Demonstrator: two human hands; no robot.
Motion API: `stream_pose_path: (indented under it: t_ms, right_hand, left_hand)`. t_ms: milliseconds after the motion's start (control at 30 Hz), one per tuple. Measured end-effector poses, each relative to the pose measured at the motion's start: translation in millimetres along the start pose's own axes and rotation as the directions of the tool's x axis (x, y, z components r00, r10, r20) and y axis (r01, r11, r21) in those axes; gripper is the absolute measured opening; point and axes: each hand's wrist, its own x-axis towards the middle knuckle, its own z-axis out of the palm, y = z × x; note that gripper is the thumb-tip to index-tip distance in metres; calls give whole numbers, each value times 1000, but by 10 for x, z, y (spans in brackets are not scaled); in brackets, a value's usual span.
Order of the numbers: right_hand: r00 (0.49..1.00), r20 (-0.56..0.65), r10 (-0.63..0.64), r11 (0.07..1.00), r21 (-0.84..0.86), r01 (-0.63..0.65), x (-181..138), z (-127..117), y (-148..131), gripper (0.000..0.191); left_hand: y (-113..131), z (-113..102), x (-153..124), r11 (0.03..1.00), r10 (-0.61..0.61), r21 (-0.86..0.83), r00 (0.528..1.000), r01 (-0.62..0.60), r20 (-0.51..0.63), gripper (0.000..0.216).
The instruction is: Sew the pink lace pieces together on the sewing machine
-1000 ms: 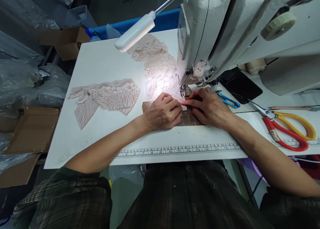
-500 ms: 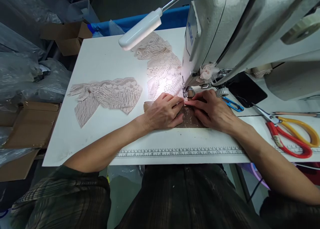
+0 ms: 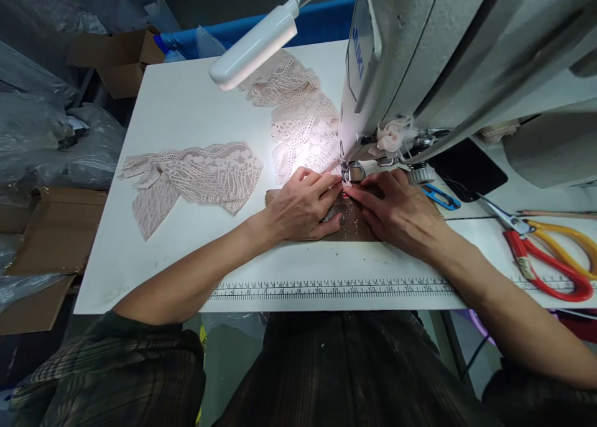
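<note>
Pale pink lace fabric (image 3: 305, 144) is bunched on the table left of the sewing machine (image 3: 373, 73), its near edge running to the presser foot (image 3: 353, 172). Just left of the foot, my left hand (image 3: 303, 206) has its fingers curled and pressed together on the fabric's edge. Close by on the right, my right hand (image 3: 401, 206) is also closed at that edge, index finger pointing to the foot. A brown plate (image 3: 352, 225) lies under both hands. How much fabric the fingers pinch is hidden.
A separate lace piece (image 3: 200, 175) lies on the left. Right of the machine are a black phone-like slab (image 3: 469, 169), a blue thread snipper (image 3: 441, 197) and red-and-yellow scissors (image 3: 536, 247). A lamp (image 3: 254, 45) hangs above; a ruler strip (image 3: 326, 288) follows the front edge.
The view has shifted slightly, bringing the machine nearer. Both hands stay by the presser foot, and my left thumb has drawn a little away from its fingers.
</note>
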Motion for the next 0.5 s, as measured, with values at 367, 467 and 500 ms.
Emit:
stream_pose_path:
  t_ms: [367, 467, 500]
  right_hand:
    - [992, 86, 95, 994, -63, -89, 80, -80, -149, 31]
    - [990, 84, 113, 991, -86, -106, 91, -79, -175, 31]
    - [990, 70, 119, 990, -88, -113, 86, -70, -180, 32]
  left_hand:
    - [-64, -3, 7, 1000, -19, -12, 1000, 20, 23, 51]
    - [-77, -9, 18, 1000, -22, -6, 999, 23, 33, 52]
    - [-78, -13, 22, 1000, -26, -5, 999, 26, 37, 51]
